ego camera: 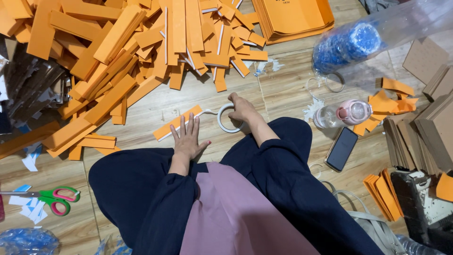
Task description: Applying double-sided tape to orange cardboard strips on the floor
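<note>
our lap, in dark sleeves and a pink top, fills the bottom of the frame. just above it our left hand [188, 138] lies flat with fingers spread, pressing an orange strip [177, 123] to the wooden floor [283, 94] at centre. our right hand [241, 110] is curled around a roll of white tape [227, 118] beside it, the tape running across to the strip. we judge the tape could wander off the strip's edge or wrinkle if the strip slips under our palm. a heap of orange strips [118, 42] fills the upper left, flat orange sheets [295, 16] lie at top centre, and a clear bag of blue rolls [349, 45] sits upper right.
</note>
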